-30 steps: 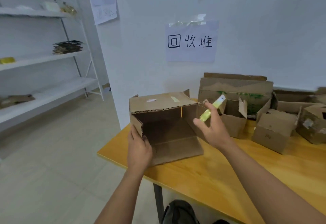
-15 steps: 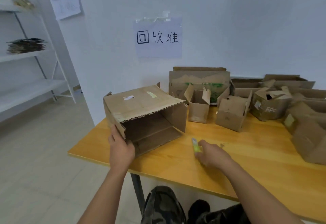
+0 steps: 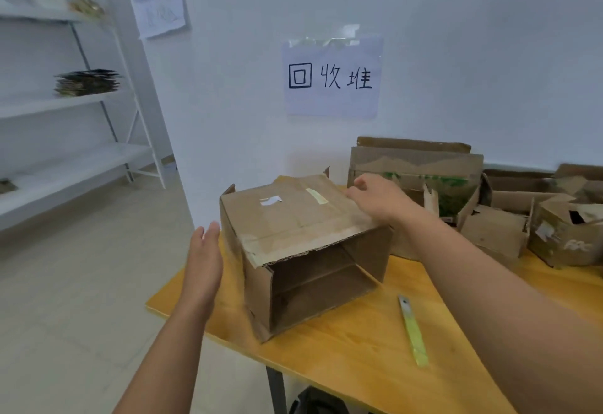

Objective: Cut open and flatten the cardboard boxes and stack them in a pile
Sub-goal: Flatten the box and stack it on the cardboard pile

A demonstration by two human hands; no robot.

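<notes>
White walls are being seen behind a yellow wooden table (image 3: 375, 348) that is standing at a room corner, with a white metal shelving unit (image 3: 75, 100) being seen on the left over a pale tiled floor (image 3: 81, 299). A white paper sign with three handwritten black characters (image 3: 331, 77) is being held to the wall by tape above the tabletop. A large brown cardboard box (image 3: 293, 218) is being shown lying on its side at the table's near left corner, its open end facing the camera and its taped panel facing upward. More brown cardboard boxes (image 3: 496, 227) are being seen crowded along the wall at the right rear of the table, with a taller green-printed carton (image 3: 414, 165) being seen behind them, just beyond the big box. The right hand (image 3: 375, 200) is being rested on the far right edge of the large box's top panel; its fingers are being curved over that edge, though whether they are clamped on it cannot be told. The left hand (image 3: 204, 263) is being held flat and edge-on just beside the box's left wall, fingers straight and together, and contact with the cardboard cannot be told. A slim yellow-green utility knife (image 3: 412, 332) is being shown lying on the tabletop, near the box's open end and apart from both hands.
</notes>
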